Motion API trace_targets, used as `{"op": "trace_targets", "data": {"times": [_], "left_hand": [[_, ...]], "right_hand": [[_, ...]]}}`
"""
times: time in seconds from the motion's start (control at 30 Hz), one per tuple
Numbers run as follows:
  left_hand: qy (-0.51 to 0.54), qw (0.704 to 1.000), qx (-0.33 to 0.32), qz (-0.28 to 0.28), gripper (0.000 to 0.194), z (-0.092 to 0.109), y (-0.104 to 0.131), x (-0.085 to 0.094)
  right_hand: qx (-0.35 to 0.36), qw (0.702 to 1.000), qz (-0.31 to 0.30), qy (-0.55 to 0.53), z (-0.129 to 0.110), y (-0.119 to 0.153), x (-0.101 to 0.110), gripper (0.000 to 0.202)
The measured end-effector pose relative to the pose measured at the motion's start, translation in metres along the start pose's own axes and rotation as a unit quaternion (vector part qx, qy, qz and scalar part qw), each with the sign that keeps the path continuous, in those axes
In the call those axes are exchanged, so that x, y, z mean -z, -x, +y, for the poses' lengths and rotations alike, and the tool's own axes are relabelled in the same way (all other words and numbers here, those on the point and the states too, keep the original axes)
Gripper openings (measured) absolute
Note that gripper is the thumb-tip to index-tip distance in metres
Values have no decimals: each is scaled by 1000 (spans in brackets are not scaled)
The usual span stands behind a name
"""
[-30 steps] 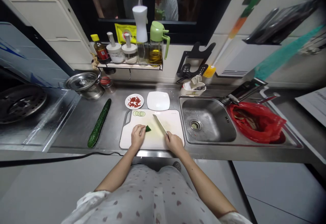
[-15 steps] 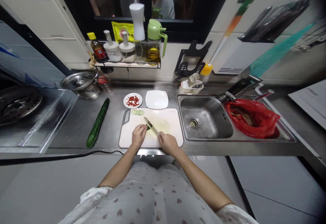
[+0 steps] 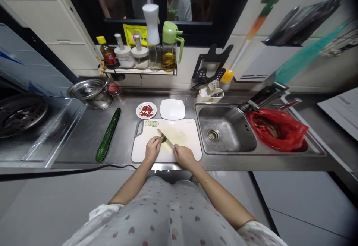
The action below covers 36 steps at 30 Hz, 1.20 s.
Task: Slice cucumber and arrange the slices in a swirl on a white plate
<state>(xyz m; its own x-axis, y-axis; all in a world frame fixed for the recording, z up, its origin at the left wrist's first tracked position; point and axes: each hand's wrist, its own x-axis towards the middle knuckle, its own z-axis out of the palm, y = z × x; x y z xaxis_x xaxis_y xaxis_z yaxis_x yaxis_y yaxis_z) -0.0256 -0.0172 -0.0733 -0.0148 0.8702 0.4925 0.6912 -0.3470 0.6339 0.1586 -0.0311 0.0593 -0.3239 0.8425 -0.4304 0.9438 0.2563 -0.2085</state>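
Observation:
A white cutting board (image 3: 184, 132) lies on the steel counter in front of me. My left hand (image 3: 153, 148) presses a short green cucumber piece (image 3: 163, 139) down on the board. In my right hand (image 3: 182, 155) is a knife (image 3: 165, 137), whose blade rests against the cucumber piece beside my left fingers. Three thin cucumber slices (image 3: 151, 123) lie at the board's far left corner.
A whole cucumber (image 3: 107, 135) lies left of the board. Behind the board are a small dish of chopped red chilli (image 3: 146, 110) and a white square plate (image 3: 172, 109). A sink (image 3: 225, 134) with a red bag (image 3: 278, 129) is on the right; a pot (image 3: 91, 91) and condiment rack (image 3: 140, 65) stand behind.
The knife swung left from the board's middle down onto the cucumber piece. My left hand stayed on the piece.

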Motion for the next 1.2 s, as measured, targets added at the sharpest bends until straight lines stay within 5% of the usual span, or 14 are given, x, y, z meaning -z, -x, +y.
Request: {"op": "trace_targets", "data": {"times": [1.2], "left_hand": [[-4,1000,-4,-7,21,1,-2,1]], "right_hand": [[9,1000,-27,8,-13,-6,0,28]]}}
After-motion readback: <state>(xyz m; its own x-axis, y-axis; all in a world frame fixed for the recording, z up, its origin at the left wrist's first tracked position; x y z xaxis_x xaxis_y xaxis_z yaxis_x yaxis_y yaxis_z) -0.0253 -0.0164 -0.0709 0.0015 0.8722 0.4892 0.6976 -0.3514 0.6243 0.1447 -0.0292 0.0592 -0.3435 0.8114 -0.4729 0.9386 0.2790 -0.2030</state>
